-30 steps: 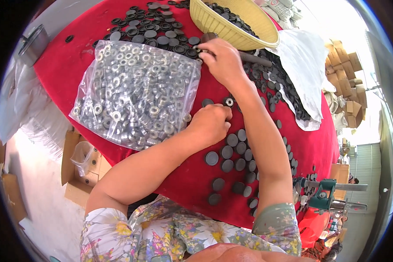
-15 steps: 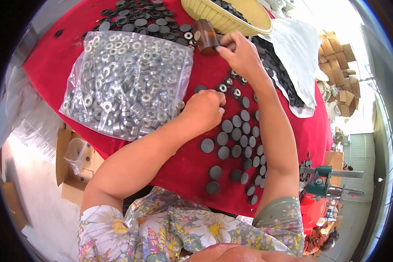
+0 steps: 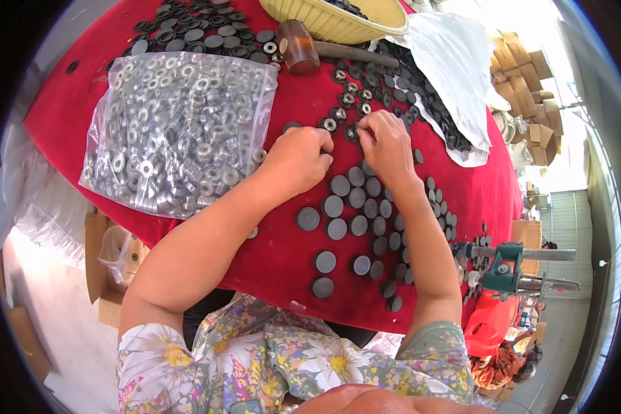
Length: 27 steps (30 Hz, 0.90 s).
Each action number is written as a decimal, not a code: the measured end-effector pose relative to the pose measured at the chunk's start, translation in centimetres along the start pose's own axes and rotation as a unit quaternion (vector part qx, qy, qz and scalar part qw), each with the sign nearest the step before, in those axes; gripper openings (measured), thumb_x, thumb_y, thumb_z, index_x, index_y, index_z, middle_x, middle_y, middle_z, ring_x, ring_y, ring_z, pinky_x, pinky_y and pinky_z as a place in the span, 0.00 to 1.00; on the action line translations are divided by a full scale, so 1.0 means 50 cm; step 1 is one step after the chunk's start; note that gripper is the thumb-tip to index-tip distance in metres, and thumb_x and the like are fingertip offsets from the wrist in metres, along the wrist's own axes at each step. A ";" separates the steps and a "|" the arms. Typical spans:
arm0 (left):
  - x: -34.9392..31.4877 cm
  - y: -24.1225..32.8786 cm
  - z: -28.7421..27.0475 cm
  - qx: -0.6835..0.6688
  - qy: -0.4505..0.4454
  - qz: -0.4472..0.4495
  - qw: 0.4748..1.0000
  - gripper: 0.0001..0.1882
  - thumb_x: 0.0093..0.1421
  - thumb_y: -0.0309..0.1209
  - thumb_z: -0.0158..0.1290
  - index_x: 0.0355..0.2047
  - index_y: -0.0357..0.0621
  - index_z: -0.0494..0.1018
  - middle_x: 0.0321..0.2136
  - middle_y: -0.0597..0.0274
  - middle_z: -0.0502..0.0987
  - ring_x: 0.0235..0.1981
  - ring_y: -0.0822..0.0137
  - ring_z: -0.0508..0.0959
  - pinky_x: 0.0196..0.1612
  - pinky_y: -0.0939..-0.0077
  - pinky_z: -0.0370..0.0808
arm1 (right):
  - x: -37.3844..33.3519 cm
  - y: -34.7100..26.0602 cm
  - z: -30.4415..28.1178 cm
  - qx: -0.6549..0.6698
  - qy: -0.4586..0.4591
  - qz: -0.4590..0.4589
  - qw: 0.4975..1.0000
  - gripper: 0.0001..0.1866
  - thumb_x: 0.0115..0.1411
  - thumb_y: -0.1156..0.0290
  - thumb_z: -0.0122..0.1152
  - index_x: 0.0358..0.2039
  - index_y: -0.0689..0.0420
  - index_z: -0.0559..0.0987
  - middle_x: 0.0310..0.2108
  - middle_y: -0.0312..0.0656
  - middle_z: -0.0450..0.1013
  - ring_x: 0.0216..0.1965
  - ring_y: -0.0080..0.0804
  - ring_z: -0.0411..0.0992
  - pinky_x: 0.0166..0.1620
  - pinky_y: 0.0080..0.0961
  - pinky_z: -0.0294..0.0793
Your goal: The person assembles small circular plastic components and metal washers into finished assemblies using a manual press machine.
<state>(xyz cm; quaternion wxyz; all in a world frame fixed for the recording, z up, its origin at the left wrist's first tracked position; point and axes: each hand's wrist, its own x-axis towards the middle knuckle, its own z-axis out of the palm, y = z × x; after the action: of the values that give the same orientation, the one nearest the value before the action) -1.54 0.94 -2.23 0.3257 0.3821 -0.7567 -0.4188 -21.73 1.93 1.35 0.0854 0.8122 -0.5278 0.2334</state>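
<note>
My left hand (image 3: 302,157) is curled closed over the red cloth, beside a plastic bag (image 3: 179,134) of metal ring bearings. What its fingers hold, if anything, is hidden. A dark round cap (image 3: 292,127) lies partly behind its knuckles. To the right, my right hand (image 3: 388,143) has its thumb and forefinger brought together at the edge of a black cap with a bearing in it (image 3: 351,132). Several more caps with bearings (image 3: 337,114) sit just beyond the fingertips. A mallet with a brown head (image 3: 298,47) lies farther back, its dark handle pointing right.
Plain black caps (image 3: 336,228) are spread between my forearms. More caps (image 3: 214,41) are heaped at the far left. A yellow basket (image 3: 338,21) stands at the back, next to a white sack (image 3: 448,76) with black caps. A green metal press (image 3: 501,268) is at the right.
My right hand has left the mallet and come nearer, down to the caps with bearings. The mallet now lies on the cloth. My left hand stays closed; the whole view has shifted slightly.
</note>
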 end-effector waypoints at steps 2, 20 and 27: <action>0.000 -0.002 0.002 -0.007 0.001 0.005 1.000 0.11 0.50 0.26 0.56 0.34 0.34 0.77 0.31 0.44 0.78 0.36 0.47 0.78 0.41 0.60 0.74 | -0.008 -0.010 0.003 -0.038 0.007 -0.050 0.998 0.09 0.48 0.82 0.62 0.28 0.58 0.72 0.29 0.42 0.71 0.34 0.43 0.71 0.39 0.35 0.69; -0.004 0.002 -0.001 0.011 0.002 0.005 1.000 0.11 0.51 0.26 0.57 0.34 0.34 0.77 0.31 0.43 0.78 0.36 0.47 0.78 0.41 0.60 0.74 | 0.020 0.002 -0.005 0.071 0.065 0.098 0.990 0.11 0.57 0.70 0.58 0.40 0.60 0.77 0.38 0.48 0.75 0.42 0.48 0.74 0.45 0.37 0.71; 0.002 -0.003 0.003 -0.005 -0.008 0.001 1.000 0.09 0.52 0.28 0.56 0.33 0.36 0.78 0.31 0.42 0.79 0.39 0.45 0.78 0.44 0.56 0.73 | 0.097 0.047 0.103 -0.027 -0.020 0.113 0.993 0.27 0.66 0.52 0.41 0.61 0.52 0.65 0.64 0.47 0.58 0.66 0.46 0.53 0.63 0.49 0.49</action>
<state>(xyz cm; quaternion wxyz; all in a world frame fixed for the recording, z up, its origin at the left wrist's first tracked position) -1.66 0.84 -2.40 0.3222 0.3763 -0.7576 -0.4250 -20.73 -5.00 -1.14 0.0702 0.7492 -0.6238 0.2111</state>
